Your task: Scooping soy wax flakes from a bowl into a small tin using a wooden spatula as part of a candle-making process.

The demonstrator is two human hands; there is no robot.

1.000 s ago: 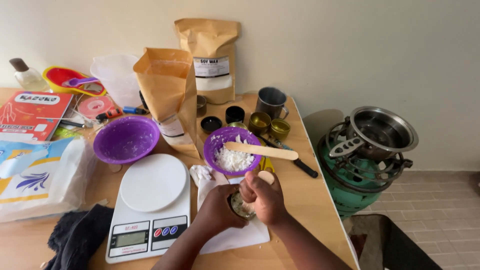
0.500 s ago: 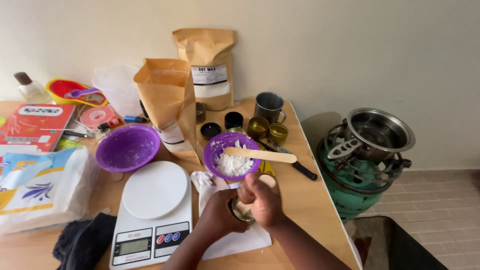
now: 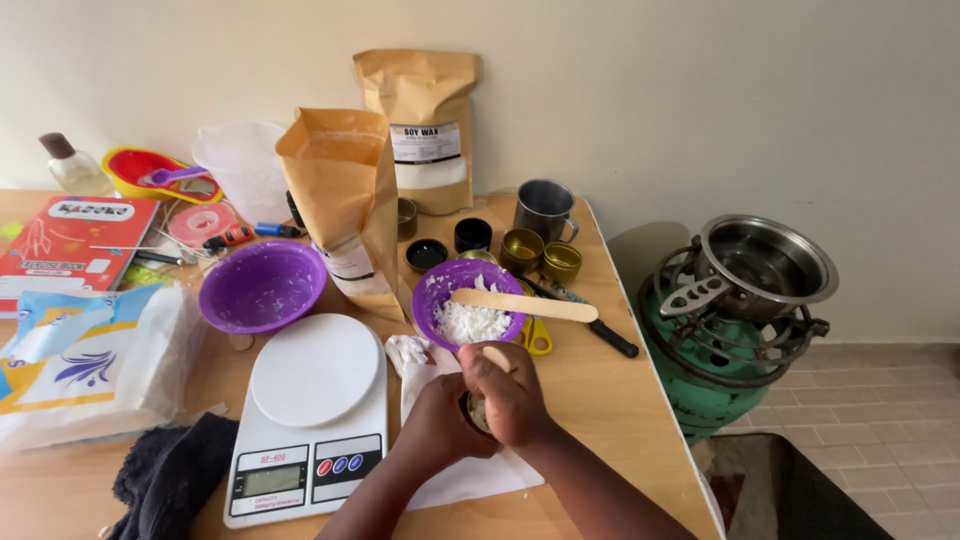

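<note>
The desk (image 3: pixel 610 400) fills the view from left to centre, a wooden top crowded with gear. At 3 o'clock, off its edge, a green gas burner (image 3: pixel 715 370) stands on the floor with a steel pot (image 3: pixel 765 265) on top. At 9 o'clock lies a white and blue bag (image 3: pixel 90 375), with a red book (image 3: pixel 70 240) above it. Two brown paper bags stand at 12 o'clock: the tall one (image 3: pixel 420 120) against the wall, the open one (image 3: pixel 345 205) nearer. A white scale (image 3: pixel 310 420) sits at 7 o'clock, a dark cloth (image 3: pixel 170 475) just left of it. An empty purple bowl (image 3: pixel 262 285) lies at 10 o'clock of the scale. A second purple bowl (image 3: pixel 440 290), holding white flakes (image 3: pixel 470 322), sits just past the hands, a wooden stick (image 3: pixel 535 305) laid across its rim. A steel mug (image 3: pixel 545 208) and small gold tins (image 3: pixel 540 255) stand at 1 o'clock.

At centre bottom both hands meet over a white sheet (image 3: pixel 470 475). The left hand (image 3: pixel 440 425) cups a small tin (image 3: pixel 478 412) from the side, fingers wrapped round it; the tin is mostly hidden between the hands. The right hand (image 3: pixel 515 395) is closed over the tin's top, fingers pinched on a small wooden piece (image 3: pixel 497 358) that pokes up at 12 o'clock of the hand
</note>
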